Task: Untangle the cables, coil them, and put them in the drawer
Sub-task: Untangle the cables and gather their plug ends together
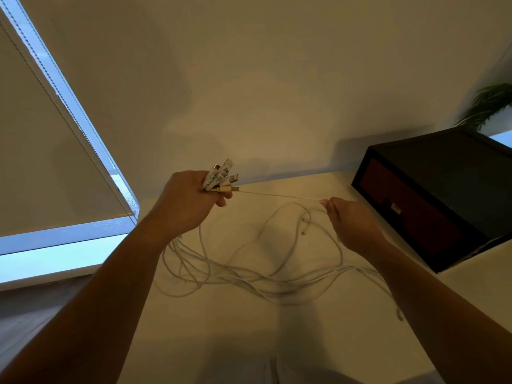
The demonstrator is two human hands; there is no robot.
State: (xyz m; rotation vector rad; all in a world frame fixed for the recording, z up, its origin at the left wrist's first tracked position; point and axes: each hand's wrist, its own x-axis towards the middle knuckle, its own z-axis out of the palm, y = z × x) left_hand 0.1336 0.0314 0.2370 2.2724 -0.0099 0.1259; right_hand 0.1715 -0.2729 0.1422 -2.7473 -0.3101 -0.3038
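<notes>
We see the left hand (191, 200) held up above the pale surface (318, 342). Its fingers are curled tight round a bunch of plugs (221, 174). Most of the plugs are white and silver, and they stick up out of the fist. At the bottom of the bunch is a gold plug (225, 189).

The right hand (352, 225) is a little lower and off to the right. Its thumb and finger pinch one thin white cable (277, 195). This cable runs straight and tight from the bunch, right by the gold plug, across to the right hand.

The other cables (249, 275) hang down from under the left hand. They lie on the surface in a loose, messy heap of white loops. The heap is below and between the two hands, and the loops cross over each other in many spots. Two small cable ends (304, 226) lie near the right hand.

A dark box (443, 173) sits on the surface to the right, back by the wall (249, 79). In its front is a red-brown drawer (410, 217), and the drawer looks shut. The box is apart from the cables.

To the left is a window with a blind (41, 162) pulled down. Some green plant leaves (487, 106) show behind the box.
</notes>
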